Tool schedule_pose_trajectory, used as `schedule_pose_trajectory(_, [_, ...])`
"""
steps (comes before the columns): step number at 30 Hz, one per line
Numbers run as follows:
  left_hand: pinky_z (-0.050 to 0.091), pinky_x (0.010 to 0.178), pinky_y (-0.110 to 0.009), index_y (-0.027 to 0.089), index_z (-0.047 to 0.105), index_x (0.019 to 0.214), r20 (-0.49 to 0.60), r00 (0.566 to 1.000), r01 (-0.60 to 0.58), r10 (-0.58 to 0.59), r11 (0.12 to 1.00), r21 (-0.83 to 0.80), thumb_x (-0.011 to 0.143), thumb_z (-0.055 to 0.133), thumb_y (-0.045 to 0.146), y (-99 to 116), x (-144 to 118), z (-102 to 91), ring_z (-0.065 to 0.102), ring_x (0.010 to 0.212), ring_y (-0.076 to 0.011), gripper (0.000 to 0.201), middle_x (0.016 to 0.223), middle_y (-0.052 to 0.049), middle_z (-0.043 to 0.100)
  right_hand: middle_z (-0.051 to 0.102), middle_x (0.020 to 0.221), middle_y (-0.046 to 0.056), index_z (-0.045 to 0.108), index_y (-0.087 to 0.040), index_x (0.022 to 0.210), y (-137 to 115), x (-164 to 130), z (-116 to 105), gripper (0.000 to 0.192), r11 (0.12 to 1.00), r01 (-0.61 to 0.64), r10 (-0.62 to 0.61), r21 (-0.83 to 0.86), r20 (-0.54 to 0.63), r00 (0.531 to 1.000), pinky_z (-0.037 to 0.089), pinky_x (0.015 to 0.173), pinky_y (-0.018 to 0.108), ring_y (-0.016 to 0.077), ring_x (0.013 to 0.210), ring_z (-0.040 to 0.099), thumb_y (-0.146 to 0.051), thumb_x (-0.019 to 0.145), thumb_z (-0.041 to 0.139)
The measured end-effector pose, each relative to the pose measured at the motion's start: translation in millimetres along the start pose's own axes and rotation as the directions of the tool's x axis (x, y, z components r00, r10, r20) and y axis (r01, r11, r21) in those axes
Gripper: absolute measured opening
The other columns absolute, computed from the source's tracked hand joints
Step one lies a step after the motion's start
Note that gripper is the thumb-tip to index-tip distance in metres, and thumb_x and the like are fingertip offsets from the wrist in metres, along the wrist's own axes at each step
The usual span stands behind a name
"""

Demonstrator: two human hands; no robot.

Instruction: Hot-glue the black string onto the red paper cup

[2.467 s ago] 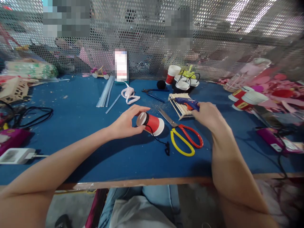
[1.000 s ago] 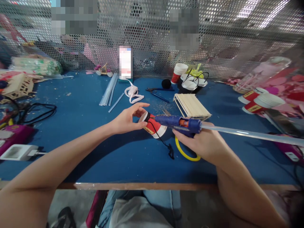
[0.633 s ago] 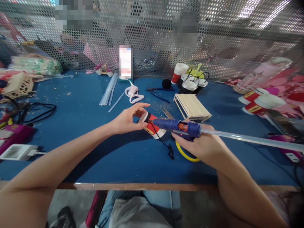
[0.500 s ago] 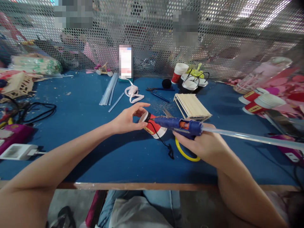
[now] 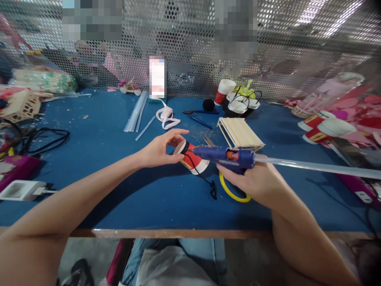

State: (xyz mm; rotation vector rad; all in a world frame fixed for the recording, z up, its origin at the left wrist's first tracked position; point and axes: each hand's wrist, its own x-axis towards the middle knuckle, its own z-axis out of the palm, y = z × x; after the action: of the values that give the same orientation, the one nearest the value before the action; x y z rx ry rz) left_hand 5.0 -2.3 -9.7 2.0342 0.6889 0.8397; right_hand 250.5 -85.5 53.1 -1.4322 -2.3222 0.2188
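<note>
Blue hot-glue gun [image 5: 226, 155] meets red-and-white paper cup [image 5: 191, 157]

Left hand [image 5: 159, 150] pinches the cup, lying sideways mid-surface; right hand [image 5: 253, 180], at its 3 o'clock, has its grip wrapped around the gun.

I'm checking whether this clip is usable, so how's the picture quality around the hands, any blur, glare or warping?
Head view: the left hand, red paper cup and blue glue gun in the right hand are sharp and evenly lit, with soft shadows on the blue table; edges bow like a wide-angle lens; bright glare washes the mesh screen at upper right; corners go soft.
</note>
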Motion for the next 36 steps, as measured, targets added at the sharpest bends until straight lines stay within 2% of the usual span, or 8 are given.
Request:
schedule_pose_trajectory(3, [0.047,0.094,-0.037,0.023,0.040,0.130,0.023,0.999,-0.027,0.027,1.000,-0.016,0.071,0.064,0.017,-0.1,0.4,-0.8,0.058,0.099,-0.0159,0.065,0.107,-0.007,0.058,0.050,0.048,0.003,0.066,-0.022,0.072,7.2,-0.3,-1.1,0.026,0.999,-0.042,0.042,-0.014,0.016,0.999,0.039,0.049,0.033,0.0198,0.051,0.051,-0.034,0.079,0.044])
schedule_pose_trajectory(6, [0.046,0.096,-0.038,0.024,0.040,0.131,0.037,0.998,-0.042,0.043,0.999,-0.028,0.070,0.065,0.015,0.7,0.5,-2.0,0.058,0.100,-0.0166,0.066,0.108,-0.007,0.057,0.048,0.048,0.001,0.065,-0.023,0.070,10.1,-2.2,1.6,0.024,0.999,-0.011,0.011,0.034,0.019,1.000,0.038,0.050,0.033,0.0187,0.051,0.048,-0.034,0.078,0.046])
schedule_pose_trajectory(13, [0.045,0.098,-0.040,0.024,0.043,0.130,0.074,0.995,-0.056,0.060,0.997,-0.058,0.068,0.066,0.013,0.9,0.9,-5.0,0.056,0.107,-0.0189,0.067,0.117,-0.009,0.055,0.044,0.050,-0.002,0.050,-0.023,0.059,6.3,0.8,7.2,0.022,0.974,-0.143,0.151,0.175,-0.028,0.988,0.037,0.048,0.030,0.0137,0.047,0.041,-0.033,0.077,0.047])
schedule_pose_trajectory(18, [0.045,0.098,-0.040,0.025,0.043,0.130,0.096,0.994,-0.052,0.060,0.995,-0.085,0.067,0.068,0.012,1.0,0.3,-6.2,0.057,0.108,-0.0195,0.069,0.119,-0.009,0.056,0.044,0.048,-0.004,0.043,-0.024,0.055,7.7,-1.3,3.8,0.027,0.961,-0.177,0.181,0.211,-0.003,0.983,0.036,0.045,0.029,0.0127,0.045,0.041,-0.036,0.078,0.052])
schedule_pose_trajectory(22, [0.046,0.097,-0.040,0.026,0.043,0.131,0.099,0.993,-0.055,0.066,0.992,-0.112,0.067,0.068,0.012,-0.6,-0.3,-6.8,0.057,0.110,-0.0202,0.069,0.120,-0.009,0.056,0.046,0.044,-0.005,0.042,-0.023,0.051,6.5,-2.4,2.3,0.031,0.947,-0.229,0.226,0.226,0.038,0.973,0.036,0.041,0.027,0.0113,0.040,0.042,-0.034,0.078,0.056])
schedule_pose_trajectory(27, [0.044,0.099,-0.042,0.026,0.042,0.132,0.101,0.990,-0.087,0.097,0.991,-0.099,0.068,0.068,0.012,-4.3,-0.5,-7.2,0.054,0.114,-0.0221,0.071,0.122,-0.009,0.054,0.051,0.050,-0.004,0.050,-0.022,0.057,6.2,0.4,5.2,0.024,0.952,-0.232,0.245,0.201,-0.041,0.969,0.040,0.044,0.027,0.0119,0.044,0.046,-0.034,0.076,0.056])
schedule_pose_trajectory(32, [0.042,0.103,-0.043,0.026,0.040,0.132,0.112,0.987,-0.103,0.113,0.990,-0.092,0.070,0.066,0.011,-2.9,-0.5,-6.7,0.053,0.117,-0.0222,0.070,0.123,-0.009,0.053,0.051,0.045,-0.004,0.046,-0.022,0.049,5.1,0.3,2.1,0.032,0.944,-0.245,0.244,0.221,0.032,0.969,0.040,0.043,0.025,0.0111,0.042,0.047,-0.033,0.077,0.057])
schedule_pose_trajectory(36, [0.043,0.102,-0.044,0.026,0.040,0.132,0.096,0.991,-0.089,0.098,0.992,-0.093,0.070,0.066,0.011,-2.6,-0.7,-6.2,0.053,0.117,-0.0228,0.069,0.124,-0.010,0.053,0.052,0.046,-0.003,0.047,-0.022,0.049,4.7,2.2,0.7,0.031,0.933,-0.257,0.260,0.250,0.023,0.965,0.042,0.046,0.025,0.0119,0.045,0.049,-0.032,0.076,0.058])
